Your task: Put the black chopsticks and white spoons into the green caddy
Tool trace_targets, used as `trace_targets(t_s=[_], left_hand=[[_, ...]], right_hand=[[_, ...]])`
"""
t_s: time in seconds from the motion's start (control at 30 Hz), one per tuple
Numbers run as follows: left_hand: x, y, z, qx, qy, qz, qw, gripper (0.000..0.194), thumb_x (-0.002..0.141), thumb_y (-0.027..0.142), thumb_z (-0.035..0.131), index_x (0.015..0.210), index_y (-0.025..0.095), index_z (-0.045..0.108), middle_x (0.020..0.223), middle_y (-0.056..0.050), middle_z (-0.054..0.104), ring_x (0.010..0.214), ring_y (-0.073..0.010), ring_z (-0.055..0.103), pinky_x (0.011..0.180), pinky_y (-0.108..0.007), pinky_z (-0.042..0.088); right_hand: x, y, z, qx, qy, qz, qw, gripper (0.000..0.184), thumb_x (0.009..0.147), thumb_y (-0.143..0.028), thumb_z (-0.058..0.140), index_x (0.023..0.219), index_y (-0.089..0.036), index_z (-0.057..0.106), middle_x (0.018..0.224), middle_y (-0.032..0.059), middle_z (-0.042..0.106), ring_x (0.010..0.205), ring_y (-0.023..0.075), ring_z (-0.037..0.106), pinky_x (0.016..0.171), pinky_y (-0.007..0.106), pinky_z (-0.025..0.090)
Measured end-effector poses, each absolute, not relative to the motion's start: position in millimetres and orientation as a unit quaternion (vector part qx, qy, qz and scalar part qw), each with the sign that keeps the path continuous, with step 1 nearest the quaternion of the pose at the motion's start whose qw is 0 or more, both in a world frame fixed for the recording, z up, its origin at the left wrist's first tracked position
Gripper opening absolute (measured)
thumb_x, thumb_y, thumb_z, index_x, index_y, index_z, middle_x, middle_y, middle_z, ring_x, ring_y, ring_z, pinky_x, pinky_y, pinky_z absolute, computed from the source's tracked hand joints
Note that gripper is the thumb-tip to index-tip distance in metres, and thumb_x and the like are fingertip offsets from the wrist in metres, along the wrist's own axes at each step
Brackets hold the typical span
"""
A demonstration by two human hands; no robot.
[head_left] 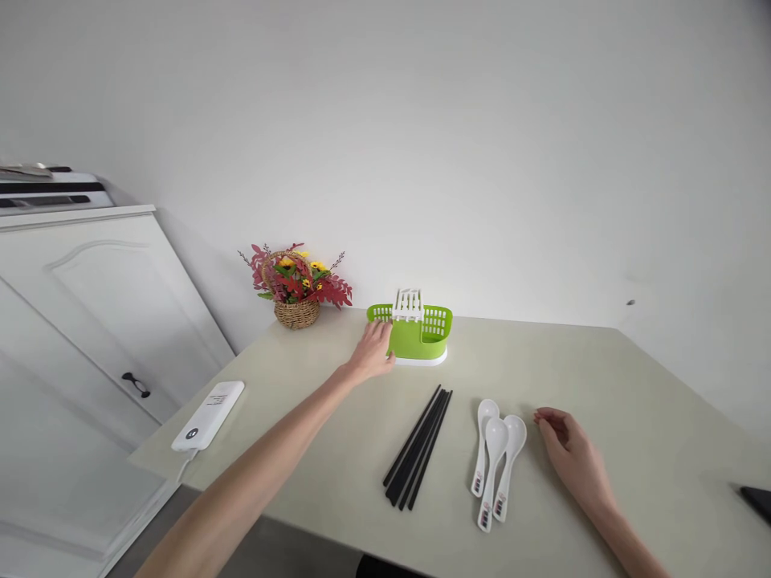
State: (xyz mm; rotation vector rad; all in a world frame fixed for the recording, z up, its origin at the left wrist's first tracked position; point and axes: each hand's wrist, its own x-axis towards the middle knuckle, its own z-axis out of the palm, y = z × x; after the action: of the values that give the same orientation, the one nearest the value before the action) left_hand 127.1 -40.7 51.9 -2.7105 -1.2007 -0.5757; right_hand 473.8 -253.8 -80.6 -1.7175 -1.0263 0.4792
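Observation:
At the back of the table, my left hand (374, 352) grips the left end of a green utensil holder (409, 341), its fingers at the rim and its thumb low at the front. The holder has slotted side baskets, a white slotted piece (408, 305) on top and a white base (422, 362). My right hand (569, 453) rests curled on the table, thumb and fingertips together, nothing visible in it. To its left lie three white spoons (496, 437), bowls pointing away from me. Several black chopsticks (420, 449) lie in a bundle, between the spoons and my left forearm.
A wicker basket (296, 314) of red and yellow flowers stands at the back left. A white power bank (209, 415) with a cable lies on the table's (602, 377) left side. A white cabinet (108, 321) stands left; a dark object (756, 502) shows at the right edge.

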Motion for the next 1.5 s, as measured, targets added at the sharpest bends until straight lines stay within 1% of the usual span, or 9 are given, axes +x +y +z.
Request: trace_targets(t_s=[0.4,0.57,0.67,0.73,0.83,1.03,1.13,1.3,1.5], left_hand=[[232,-79,50,-0.932,-0.279,-0.234,0.004,0.061,0.091,0.022,0.05,0.15,0.014,0.035,0.125,-0.019,0.064,0.123,-0.0369,0.055,0.108,-0.058,0.043],[226,-107,51,-0.881,-0.29,-0.373,-0.037,0.052,0.098,0.019,0.045,0.15,0.023,0.037,0.132,-0.014,0.061,0.127,-0.0305,0.055,0.11,-0.053,0.044],[189,-130,37,-0.813,-0.374,-0.441,-0.068,0.036,0.1,0.022,0.046,0.135,0.023,0.048,0.111,-0.01,0.064,0.103,-0.0241,0.064,0.096,-0.044,0.052],[158,-145,22,-0.81,-0.421,-0.393,-0.117,0.026,0.101,0.027,0.047,0.126,0.024,0.053,0.097,-0.005,0.064,0.081,-0.0189,0.063,0.078,-0.036,0.055],[117,-170,1,-0.801,-0.474,-0.32,-0.179,0.02,0.101,0.036,0.048,0.116,0.026,0.056,0.09,-0.003,0.063,0.068,-0.0171,0.06,0.07,-0.034,0.055],[92,-217,-8,-0.797,-0.485,-0.273,-0.235,0.016,0.102,0.041,0.049,0.104,0.03,0.06,0.086,-0.005,0.065,0.083,-0.0245,0.066,0.082,-0.041,0.056],[95,-231,-8,-0.813,-0.469,-0.262,-0.225,0.014,0.101,0.04,0.051,0.098,0.03,0.061,0.083,-0.004,0.064,0.082,-0.0249,0.065,0.085,-0.045,0.054],[95,-239,-17,-0.811,-0.483,-0.267,-0.191,0.013,0.102,0.037,0.05,0.099,0.028,0.059,0.08,-0.002,0.061,0.079,-0.0249,0.062,0.082,-0.046,0.052],[93,-243,-22,-0.812,-0.491,-0.262,-0.176,0.018,0.105,0.031,0.042,0.102,0.024,0.058,0.085,-0.003,0.063,0.082,-0.0229,0.06,0.083,-0.043,0.048]], right_hand=[[472,-255,-74,-0.726,-0.414,0.209,0.508,0.04,0.086,-0.056,0.056,0.108,-0.025,0.066,0.119,0.0089,0.074,0.112,0.03,0.069,0.096,0.044,0.052],[472,-256,-71,-0.729,-0.405,0.204,0.514,0.04,0.086,-0.058,0.056,0.108,-0.025,0.066,0.118,0.0087,0.075,0.113,0.0306,0.069,0.095,0.044,0.052],[473,-257,-74,-0.735,-0.403,0.202,0.507,0.04,0.085,-0.058,0.057,0.108,-0.026,0.066,0.119,0.0084,0.075,0.112,0.031,0.069,0.094,0.044,0.053],[473,-258,-76,-0.738,-0.417,0.196,0.492,0.039,0.086,-0.057,0.056,0.109,-0.027,0.066,0.12,0.0084,0.074,0.112,0.0311,0.069,0.094,0.044,0.053],[470,-259,-74,-0.744,-0.442,0.171,0.471,0.04,0.087,-0.056,0.054,0.113,-0.027,0.064,0.123,0.0094,0.072,0.111,0.0308,0.068,0.084,0.041,0.055],[465,-253,-50,-0.722,-0.513,0.068,0.459,0.052,0.094,-0.053,0.047,0.138,-0.028,0.056,0.135,0.0138,0.06,0.104,0.0285,0.069,0.057,0.032,0.05],[470,-241,-36,-0.711,-0.547,0.033,0.441,0.051,0.097,-0.051,0.044,0.143,-0.03,0.055,0.131,0.0123,0.061,0.104,0.0271,0.068,0.06,0.032,0.05],[482,-219,-33,-0.701,-0.608,0.021,0.372,0.054,0.1,-0.049,0.039,0.151,-0.034,0.049,0.12,0.0092,0.062,0.105,0.0253,0.066,0.084,0.039,0.054],[499,-203,-41,-0.69,-0.657,0.032,0.303,0.053,0.102,-0.049,0.037,0.151,-0.031,0.048,0.124,0.0122,0.061,0.107,0.0265,0.068,0.091,0.044,0.056]])
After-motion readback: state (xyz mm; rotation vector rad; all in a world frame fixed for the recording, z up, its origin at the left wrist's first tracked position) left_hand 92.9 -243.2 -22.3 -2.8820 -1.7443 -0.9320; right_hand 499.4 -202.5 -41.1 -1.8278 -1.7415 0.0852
